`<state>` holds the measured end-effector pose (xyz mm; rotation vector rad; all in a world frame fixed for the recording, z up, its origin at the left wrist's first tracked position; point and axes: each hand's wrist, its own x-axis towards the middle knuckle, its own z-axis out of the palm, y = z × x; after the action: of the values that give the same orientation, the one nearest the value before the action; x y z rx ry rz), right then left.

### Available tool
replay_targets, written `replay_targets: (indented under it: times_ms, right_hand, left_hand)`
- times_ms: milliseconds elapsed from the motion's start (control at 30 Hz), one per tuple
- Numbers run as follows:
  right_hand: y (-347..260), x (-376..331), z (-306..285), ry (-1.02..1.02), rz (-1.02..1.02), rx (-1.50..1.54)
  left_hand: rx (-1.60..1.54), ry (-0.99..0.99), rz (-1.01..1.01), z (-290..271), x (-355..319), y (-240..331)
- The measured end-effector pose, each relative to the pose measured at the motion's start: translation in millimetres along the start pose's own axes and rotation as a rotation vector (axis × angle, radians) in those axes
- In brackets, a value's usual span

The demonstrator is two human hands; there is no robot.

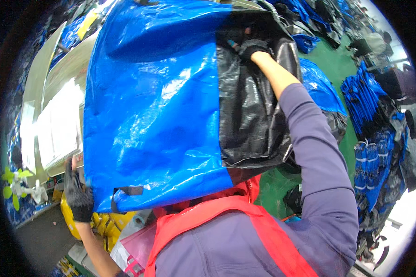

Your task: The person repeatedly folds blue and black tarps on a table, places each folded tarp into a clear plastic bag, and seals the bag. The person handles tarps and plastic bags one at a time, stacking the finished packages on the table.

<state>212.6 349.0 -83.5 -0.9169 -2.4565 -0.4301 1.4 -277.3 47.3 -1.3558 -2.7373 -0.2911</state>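
Note:
A large bag (152, 106) of shiny blue tarpaulin with a black end panel lies spread before me. My right hand (252, 47), in a dark knitted glove with bare fingertips, is on the black panel (245, 101) at the far right. Its fingers are curled, and a small teal-tipped thing (233, 45) sticks out of them; its kind I cannot make out. My left hand (78, 191), gloved alike, is beside the bag's near left edge with its fingers stretched out. Close to it, a short black webbing loop (127, 190) is attached at the bag's near edge.
Left of the bag is a pale tabletop (55, 99) with white sheets. A small green plant (16, 184) stands at the far left. Yellow bags (111, 228) lie below my left hand. Blue and black goods (372, 147) are piled along the green floor (335, 60) on the right.

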Motion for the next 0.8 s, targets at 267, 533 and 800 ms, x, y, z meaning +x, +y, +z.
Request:
replay_targets:
  times_ms: [267, 533, 800]
  right_hand:
    - [-2, 3, -9, 0.018, 0.059, 0.240]
    - [5, -5, -17, -0.432, 0.124, 0.132]
    - [4, -10, -16, -0.508, 0.111, 0.129]
  left_hand:
    - [-0.792, -0.627, 1.379, 159, 21, 372]
    - [-1.144, -0.428, 0.355, 143, 228, 191]
    - [-0.956, -0.020, -0.559, 92, 458, 31]
